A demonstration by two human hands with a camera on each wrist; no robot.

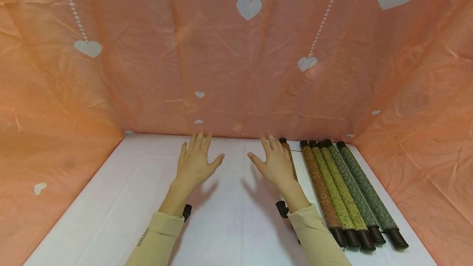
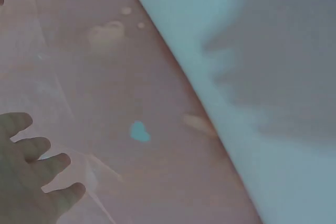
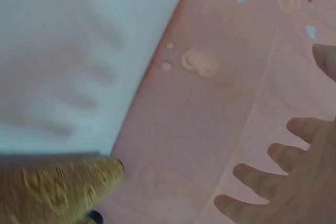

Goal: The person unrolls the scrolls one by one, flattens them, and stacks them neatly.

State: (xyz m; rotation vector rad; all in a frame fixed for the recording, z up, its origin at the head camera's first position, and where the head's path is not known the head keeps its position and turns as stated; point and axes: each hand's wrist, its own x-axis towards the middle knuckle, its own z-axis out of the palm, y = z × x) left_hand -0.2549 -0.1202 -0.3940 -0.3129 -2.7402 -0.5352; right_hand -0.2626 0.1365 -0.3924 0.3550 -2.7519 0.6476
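My left hand [image 1: 194,161] is held over the white tabletop with its fingers spread and nothing in it; the left wrist view shows its fingertips at the lower left. The right hand [image 1: 275,163] is likewise spread and holds nothing. It overlaps a slim brown patterned roll [image 1: 290,155], which looks like a rolled scroll with a dark end knob; my hand and forearm hide much of it. Right of this lie a brown scroll [image 1: 318,180], two yellow-green scrolls [image 1: 334,186] and two dark green scrolls [image 1: 369,186], side by side. In the right wrist view, a gold-brown scroll [image 3: 58,187] shows at lower left.
A white tabletop [image 1: 122,200] lies under both hands. Orange cloth [image 1: 221,60] with white hearts hangs behind it and along both sides. A thin dark cord [image 1: 296,150] runs near the scrolls' far ends. Small black devices [image 1: 187,212] sit at the wrists.
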